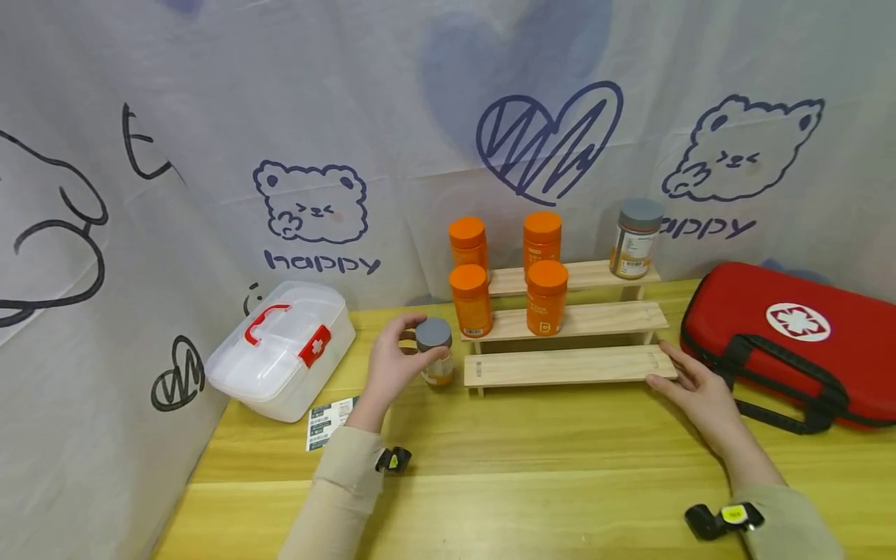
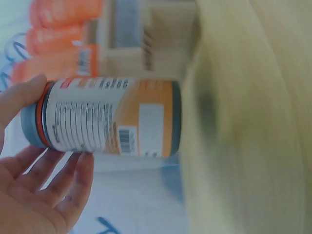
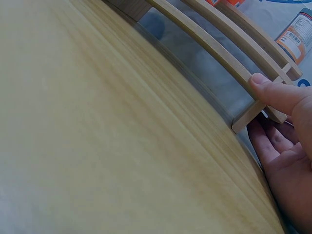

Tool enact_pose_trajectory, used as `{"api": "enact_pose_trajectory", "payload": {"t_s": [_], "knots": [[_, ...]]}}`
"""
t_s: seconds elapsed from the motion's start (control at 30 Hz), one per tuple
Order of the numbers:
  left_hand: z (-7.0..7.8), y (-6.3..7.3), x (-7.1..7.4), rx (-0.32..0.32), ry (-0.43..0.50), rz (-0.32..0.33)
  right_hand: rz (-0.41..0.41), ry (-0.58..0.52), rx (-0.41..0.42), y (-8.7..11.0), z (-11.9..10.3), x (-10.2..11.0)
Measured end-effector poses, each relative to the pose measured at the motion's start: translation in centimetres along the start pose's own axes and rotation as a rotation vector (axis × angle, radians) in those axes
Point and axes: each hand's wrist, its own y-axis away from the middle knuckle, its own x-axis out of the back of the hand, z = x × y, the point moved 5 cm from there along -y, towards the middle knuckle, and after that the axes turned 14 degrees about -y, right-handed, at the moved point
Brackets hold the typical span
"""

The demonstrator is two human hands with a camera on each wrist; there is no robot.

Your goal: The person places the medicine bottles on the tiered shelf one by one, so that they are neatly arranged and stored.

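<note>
My left hand [image 1: 392, 359] holds a grey-lidded jar [image 1: 433, 333] upright near its lid, just left of the wooden tiered rack [image 1: 567, 367]. In the left wrist view the jar [image 2: 139, 117] shows a white and orange label with a barcode; whether its base touches the table is unclear. At the rack's right end, my right hand [image 1: 705, 400] grips the lowest tier, thumb on the front edge and fingers behind. Several orange jars [image 1: 547, 299] stand toward the left on the upper two tiers. A second grey-lidded jar [image 1: 633, 247] stands at the top tier's right end.
A clear white box [image 1: 280, 342] with a red handle stands at the left, beside a printed blister sheet [image 1: 325, 424]. To the right lies a red first-aid case [image 1: 763, 311] with black straps, close to my right hand. A patterned cloth hangs behind the wooden table [image 1: 518, 474].
</note>
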Motion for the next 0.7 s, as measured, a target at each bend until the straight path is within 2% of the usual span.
{"api": "enact_pose_trajectory", "payload": {"t_s": [0.17, 0.3, 0.5, 0.7], "knots": [[2.9, 2.0, 0.9, -0.097, 0.0, -0.064, -0.003, 0.004, -0.002, -0.1, 0.2, 0.1], [5.8, 3.1, 0.9, -0.174, 0.041, -0.109, 0.001, 0.007, -0.001, -0.2, 0.4, 0.2], [9.7, 3.7, -1.3, -0.261, 0.082, -0.187, 0.004, 0.002, 0.003, -0.2, 0.4, 0.3], [13.5, 3.2, -4.2, -0.368, 0.136, -0.262, -0.001, -0.005, 0.015, -0.2, 0.3, 0.1]]}}
